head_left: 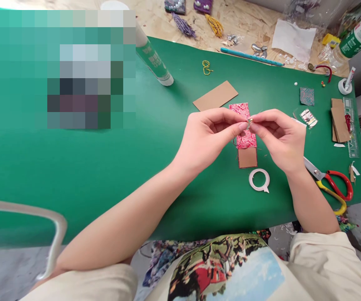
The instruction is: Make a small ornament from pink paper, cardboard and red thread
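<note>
Near the bench's point(111, 167) front edge in the head view, the left hand point(211, 136) and right hand point(277, 136) pinch one tiny gold-coloured piece point(249, 122) between closed fingertips, above the red patterned fabric strip point(246, 140).

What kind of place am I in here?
Probably a craft workshop: scissors, a roll of white tape and cut cardboard lie on the green tabletop.

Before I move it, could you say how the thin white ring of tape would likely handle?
The ring of tape looks light, being narrow around an open centre. Lying flat, it probably won't roll if pushed, though its loose end may catch.
</note>
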